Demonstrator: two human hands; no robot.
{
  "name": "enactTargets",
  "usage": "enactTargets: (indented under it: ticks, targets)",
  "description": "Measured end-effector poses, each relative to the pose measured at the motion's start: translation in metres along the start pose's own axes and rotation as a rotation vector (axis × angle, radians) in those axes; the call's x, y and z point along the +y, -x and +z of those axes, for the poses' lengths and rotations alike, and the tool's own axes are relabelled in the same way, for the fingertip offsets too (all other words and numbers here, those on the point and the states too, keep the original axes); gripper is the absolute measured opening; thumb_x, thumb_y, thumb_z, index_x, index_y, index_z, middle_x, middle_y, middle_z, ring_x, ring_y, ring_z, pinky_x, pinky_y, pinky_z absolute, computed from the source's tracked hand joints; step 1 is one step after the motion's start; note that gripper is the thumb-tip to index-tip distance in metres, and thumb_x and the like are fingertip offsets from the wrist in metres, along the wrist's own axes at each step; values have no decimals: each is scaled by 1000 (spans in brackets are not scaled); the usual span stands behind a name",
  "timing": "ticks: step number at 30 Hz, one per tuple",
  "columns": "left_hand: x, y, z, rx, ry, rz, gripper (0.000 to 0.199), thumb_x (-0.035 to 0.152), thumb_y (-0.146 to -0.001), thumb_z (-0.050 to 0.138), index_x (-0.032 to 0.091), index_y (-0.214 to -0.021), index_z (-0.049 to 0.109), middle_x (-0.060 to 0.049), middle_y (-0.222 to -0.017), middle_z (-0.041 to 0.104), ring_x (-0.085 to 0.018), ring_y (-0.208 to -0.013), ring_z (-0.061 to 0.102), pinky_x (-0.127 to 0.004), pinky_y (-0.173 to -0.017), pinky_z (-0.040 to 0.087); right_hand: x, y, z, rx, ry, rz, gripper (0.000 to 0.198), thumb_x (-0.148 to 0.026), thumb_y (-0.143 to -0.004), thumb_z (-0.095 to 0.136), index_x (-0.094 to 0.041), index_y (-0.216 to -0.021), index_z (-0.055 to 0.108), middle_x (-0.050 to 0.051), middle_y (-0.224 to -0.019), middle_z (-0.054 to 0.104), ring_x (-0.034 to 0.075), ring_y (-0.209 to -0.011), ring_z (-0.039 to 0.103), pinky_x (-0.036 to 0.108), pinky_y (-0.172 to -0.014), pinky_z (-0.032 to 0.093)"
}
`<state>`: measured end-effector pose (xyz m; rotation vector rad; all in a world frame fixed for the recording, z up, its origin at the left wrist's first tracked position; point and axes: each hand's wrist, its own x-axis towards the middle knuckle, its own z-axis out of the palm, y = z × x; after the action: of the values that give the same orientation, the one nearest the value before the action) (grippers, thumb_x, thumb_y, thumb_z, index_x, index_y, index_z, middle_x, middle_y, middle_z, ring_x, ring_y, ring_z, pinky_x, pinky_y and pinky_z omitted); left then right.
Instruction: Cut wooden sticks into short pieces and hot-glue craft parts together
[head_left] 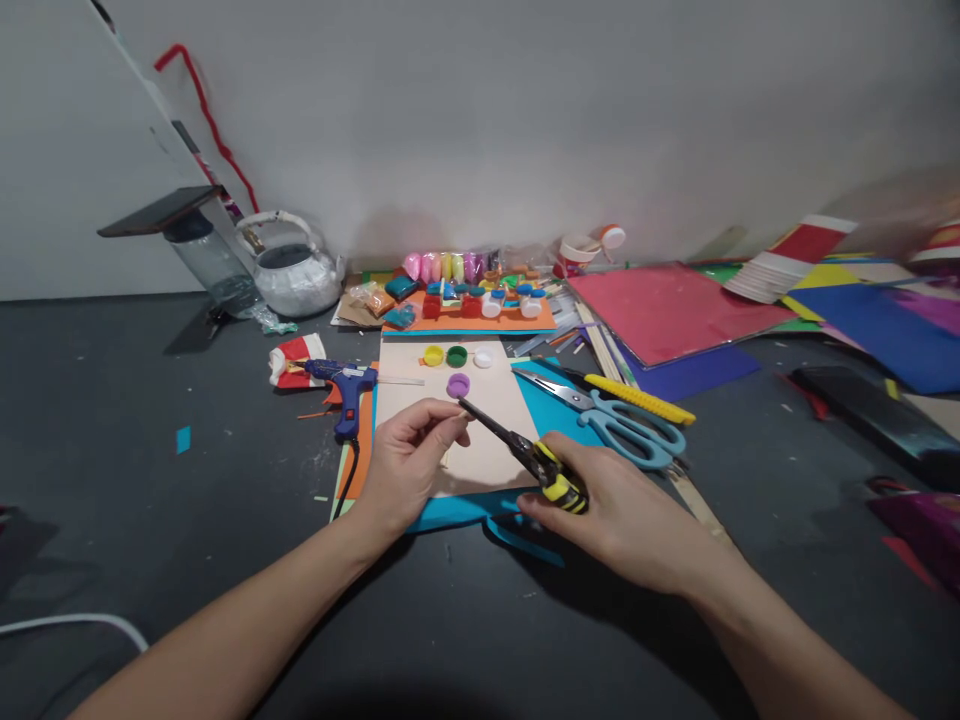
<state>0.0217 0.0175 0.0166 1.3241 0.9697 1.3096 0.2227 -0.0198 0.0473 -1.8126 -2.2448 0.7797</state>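
My right hand (pixel 626 505) grips the black-and-yellow tool (pixel 519 446), its slim tip right at my pinched-together left hand (pixel 405 460); whether that pinches anything small, I can't tell. Both work above the peach paper (pixel 499 395), near the purple cap (pixel 458 384). I judge this close tip work; the next move calls for steady alignment.

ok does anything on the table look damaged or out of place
Yes: the red-and-white paper cup under the tip of the glue gun looks crumpled, its round shape gone. Also, a small blue scrap lies loose on the table, left of the gun.
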Motion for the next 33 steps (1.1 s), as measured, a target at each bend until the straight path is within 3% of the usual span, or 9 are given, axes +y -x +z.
enactTargets:
  ticks: [5, 11, 17, 24, 33]
  targets:
    - [-1, 0, 0, 0, -21, 16, 11, 24, -79, 64, 17, -70, 63, 2, -60, 60, -10, -56, 52, -23, -57, 44, -2, 1, 1, -9, 24, 3, 31, -50, -85, 53, -20, -92, 51, 6, -85, 63, 21, -77, 55, 28, -62, 34]
    - [-3, 1, 0, 3, -41, 56, 11, 21, -81, 62, 17, -71, 62, 1, -63, 61, -11, -63, 56, -24, -65, 46, -4, 0, 2, 21, 32, -24, 28, -47, -87, 51, -21, -79, 49, 2, -71, 59, 17, -63, 50, 26, -54, 29]
    - [1, 2, -1, 17, -32, 82, 7, 24, -81, 63, 17, -80, 65, 0, -65, 64, -12, -65, 59, -26, -68, 49, 1, 0, 3, 18, -109, -36, 33, -52, -86, 53, -19, -90, 55, 5, -85, 64, 20, -76, 56, 28, -63, 38]
    - [1, 1, -1, 7, -66, 74, 10, 24, -82, 62, 18, -74, 64, 1, -62, 61, -11, -60, 56, -24, -60, 46, 2, 1, 1, -26, -41, -10, 38, -54, -84, 54, -19, -99, 54, 6, -89, 64, 23, -83, 57, 29, -66, 38]
    - [-3, 2, 0, 2, -74, 55, 10, 24, -83, 61, 18, -75, 62, 1, -63, 61, -11, -62, 55, -24, -63, 45, -3, 0, 2, 61, 84, -24, 27, -46, -88, 49, -20, -82, 53, 4, -73, 61, 18, -63, 52, 27, -54, 30]
